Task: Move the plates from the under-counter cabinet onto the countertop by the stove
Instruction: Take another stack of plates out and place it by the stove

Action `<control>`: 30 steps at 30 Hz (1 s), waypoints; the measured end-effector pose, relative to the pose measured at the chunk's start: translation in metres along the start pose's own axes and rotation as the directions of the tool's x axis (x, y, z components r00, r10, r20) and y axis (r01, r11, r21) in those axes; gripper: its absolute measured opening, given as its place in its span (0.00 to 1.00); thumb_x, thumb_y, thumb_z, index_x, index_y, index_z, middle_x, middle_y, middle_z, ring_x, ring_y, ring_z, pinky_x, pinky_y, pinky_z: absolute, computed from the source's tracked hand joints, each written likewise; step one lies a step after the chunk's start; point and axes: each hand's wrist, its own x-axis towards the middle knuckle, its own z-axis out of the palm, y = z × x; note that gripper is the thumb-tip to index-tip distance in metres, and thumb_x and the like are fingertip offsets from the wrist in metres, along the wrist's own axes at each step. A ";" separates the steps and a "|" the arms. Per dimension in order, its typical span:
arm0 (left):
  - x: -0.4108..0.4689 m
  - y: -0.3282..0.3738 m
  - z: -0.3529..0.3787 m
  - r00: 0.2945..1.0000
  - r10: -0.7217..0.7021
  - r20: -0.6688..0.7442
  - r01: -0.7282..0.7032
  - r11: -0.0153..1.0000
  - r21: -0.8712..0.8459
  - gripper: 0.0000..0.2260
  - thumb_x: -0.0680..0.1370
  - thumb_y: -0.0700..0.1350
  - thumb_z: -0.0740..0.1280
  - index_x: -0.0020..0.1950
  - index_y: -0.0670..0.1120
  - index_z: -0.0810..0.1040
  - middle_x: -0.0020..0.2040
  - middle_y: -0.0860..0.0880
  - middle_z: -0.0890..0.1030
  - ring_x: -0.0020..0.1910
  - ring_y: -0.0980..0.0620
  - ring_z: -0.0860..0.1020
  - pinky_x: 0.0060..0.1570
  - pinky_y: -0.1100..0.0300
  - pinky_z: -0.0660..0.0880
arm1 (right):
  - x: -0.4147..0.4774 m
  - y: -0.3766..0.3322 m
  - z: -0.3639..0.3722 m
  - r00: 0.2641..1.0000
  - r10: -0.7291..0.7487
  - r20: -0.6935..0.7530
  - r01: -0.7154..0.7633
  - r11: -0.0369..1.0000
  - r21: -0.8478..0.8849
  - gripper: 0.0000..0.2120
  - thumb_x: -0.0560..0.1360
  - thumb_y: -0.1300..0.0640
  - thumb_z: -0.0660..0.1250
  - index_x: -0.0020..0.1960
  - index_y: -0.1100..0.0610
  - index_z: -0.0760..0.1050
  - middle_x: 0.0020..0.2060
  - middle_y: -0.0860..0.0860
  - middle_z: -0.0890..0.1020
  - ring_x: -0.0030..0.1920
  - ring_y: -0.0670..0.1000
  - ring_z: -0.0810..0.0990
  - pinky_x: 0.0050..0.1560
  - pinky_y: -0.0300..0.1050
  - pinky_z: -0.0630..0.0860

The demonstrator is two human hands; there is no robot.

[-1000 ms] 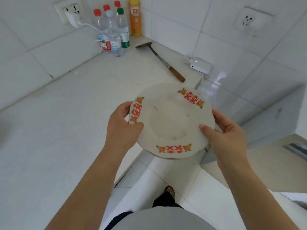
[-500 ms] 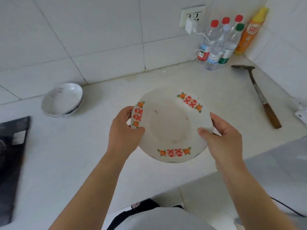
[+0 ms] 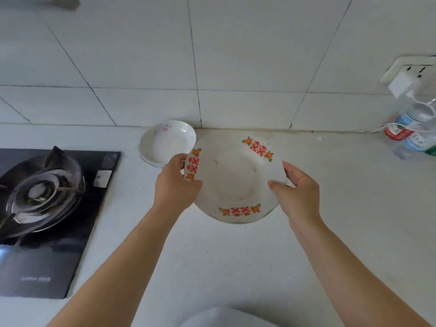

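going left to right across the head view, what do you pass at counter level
stove -> small plates -> patterned plate -> right hand -> bottles

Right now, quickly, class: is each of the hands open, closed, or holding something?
Left hand: holding the plate by its left rim.
Right hand: holding the plate by its right rim.

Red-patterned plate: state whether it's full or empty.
Empty: the red-patterned plate shows bare white inside, held by left hand and right hand.
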 end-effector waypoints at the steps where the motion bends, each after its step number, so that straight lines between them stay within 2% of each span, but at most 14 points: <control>1: 0.009 -0.004 -0.004 1.000 -0.014 -0.018 0.014 1.000 0.012 0.22 0.68 0.39 0.69 0.60 0.51 0.72 0.50 0.56 0.78 0.45 0.51 0.79 0.31 0.63 0.71 | 0.008 -0.001 0.011 1.000 -0.003 0.027 0.003 1.000 -0.017 0.28 0.65 0.69 0.67 0.37 0.31 0.77 0.36 0.27 0.80 0.39 0.31 0.79 0.31 0.25 0.71; 4: 0.035 -0.017 -0.015 0.996 -0.059 -0.073 0.062 0.997 0.039 0.22 0.68 0.40 0.70 0.61 0.51 0.72 0.48 0.57 0.76 0.45 0.51 0.78 0.28 0.66 0.66 | 0.033 -0.004 0.045 0.995 -0.001 0.104 0.007 0.998 -0.060 0.27 0.65 0.69 0.66 0.38 0.32 0.77 0.36 0.28 0.80 0.38 0.31 0.79 0.30 0.26 0.72; 8: 0.070 -0.034 -0.027 0.989 -0.102 -0.104 0.109 0.992 0.059 0.22 0.68 0.40 0.71 0.61 0.50 0.72 0.49 0.56 0.76 0.45 0.51 0.77 0.29 0.65 0.67 | 0.063 -0.011 0.086 0.986 -0.018 0.166 0.044 0.987 -0.154 0.29 0.64 0.68 0.64 0.35 0.30 0.76 0.33 0.27 0.79 0.36 0.30 0.77 0.31 0.27 0.74; 13: 0.111 -0.053 -0.041 0.986 -0.107 -0.127 0.124 0.983 0.134 0.24 0.68 0.42 0.72 0.63 0.49 0.70 0.48 0.56 0.75 0.45 0.51 0.76 0.31 0.63 0.69 | 0.093 -0.011 0.129 0.977 -0.027 0.212 0.079 0.966 -0.245 0.23 0.65 0.68 0.64 0.36 0.37 0.75 0.31 0.33 0.78 0.33 0.34 0.77 0.33 0.34 0.77; 16: 0.135 -0.062 -0.046 0.984 -0.123 -0.128 0.143 0.976 0.167 0.24 0.68 0.44 0.74 0.62 0.48 0.71 0.49 0.55 0.77 0.43 0.53 0.75 0.28 0.65 0.66 | 0.111 -0.011 0.151 0.971 -0.037 0.236 0.109 0.948 -0.299 0.19 0.65 0.69 0.63 0.39 0.43 0.76 0.33 0.38 0.79 0.41 0.40 0.79 0.35 0.40 0.78; 18: 0.150 -0.067 -0.048 0.980 -0.156 -0.122 0.175 0.970 0.169 0.26 0.68 0.44 0.74 0.63 0.48 0.70 0.50 0.53 0.77 0.42 0.53 0.74 0.26 0.65 0.67 | 0.122 -0.010 0.165 0.969 -0.058 0.241 0.135 0.940 -0.313 0.16 0.66 0.69 0.63 0.44 0.49 0.79 0.39 0.44 0.82 0.45 0.46 0.80 0.41 0.45 0.77; 21: 0.167 -0.077 -0.048 0.973 -0.195 -0.125 0.214 0.962 0.170 0.27 0.68 0.44 0.74 0.64 0.46 0.70 0.50 0.52 0.77 0.42 0.53 0.74 0.25 0.65 0.66 | 0.136 -0.007 0.185 0.962 -0.074 0.263 0.164 0.926 -0.340 0.14 0.66 0.70 0.62 0.45 0.55 0.78 0.44 0.50 0.83 0.47 0.48 0.79 0.42 0.43 0.75; 23: 0.177 -0.083 -0.047 0.969 -0.204 -0.137 0.226 0.959 0.169 0.27 0.68 0.43 0.74 0.64 0.46 0.70 0.47 0.52 0.76 0.41 0.53 0.74 0.24 0.65 0.66 | 0.143 -0.005 0.196 0.955 -0.067 0.289 0.172 0.919 -0.354 0.14 0.67 0.70 0.62 0.44 0.53 0.77 0.39 0.47 0.82 0.45 0.47 0.79 0.36 0.37 0.75; 25: 0.185 -0.089 -0.048 0.966 -0.206 -0.157 0.232 0.958 0.168 0.25 0.68 0.42 0.74 0.63 0.45 0.70 0.46 0.53 0.75 0.41 0.52 0.74 0.25 0.65 0.66 | 0.149 -0.005 0.207 0.950 -0.056 0.307 0.170 0.917 -0.361 0.17 0.67 0.70 0.61 0.42 0.47 0.75 0.34 0.40 0.78 0.41 0.44 0.79 0.29 0.31 0.73; 27: 0.191 -0.094 -0.048 0.963 -0.207 -0.171 0.236 0.957 0.167 0.24 0.68 0.42 0.73 0.62 0.45 0.70 0.47 0.51 0.76 0.41 0.51 0.74 0.25 0.64 0.66 | 0.154 -0.001 0.216 0.948 -0.042 0.315 0.163 0.914 -0.371 0.18 0.67 0.70 0.61 0.43 0.47 0.74 0.34 0.39 0.77 0.36 0.44 0.78 0.25 0.28 0.70; 28: 0.194 -0.096 -0.048 0.963 -0.207 -0.174 0.237 0.957 0.170 0.23 0.69 0.42 0.73 0.61 0.45 0.70 0.48 0.51 0.77 0.42 0.51 0.74 0.26 0.65 0.66 | 0.156 0.002 0.220 0.949 -0.032 0.315 0.158 0.911 -0.381 0.16 0.67 0.69 0.61 0.44 0.49 0.75 0.35 0.41 0.78 0.36 0.44 0.77 0.27 0.29 0.71; 30: 0.198 -0.100 -0.047 0.964 -0.205 -0.171 0.235 0.955 0.180 0.23 0.69 0.42 0.72 0.62 0.45 0.70 0.50 0.50 0.78 0.43 0.51 0.74 0.27 0.65 0.65 | 0.160 0.008 0.225 0.953 -0.019 0.302 0.150 0.898 -0.414 0.13 0.67 0.69 0.61 0.47 0.56 0.77 0.39 0.47 0.81 0.39 0.46 0.79 0.34 0.39 0.77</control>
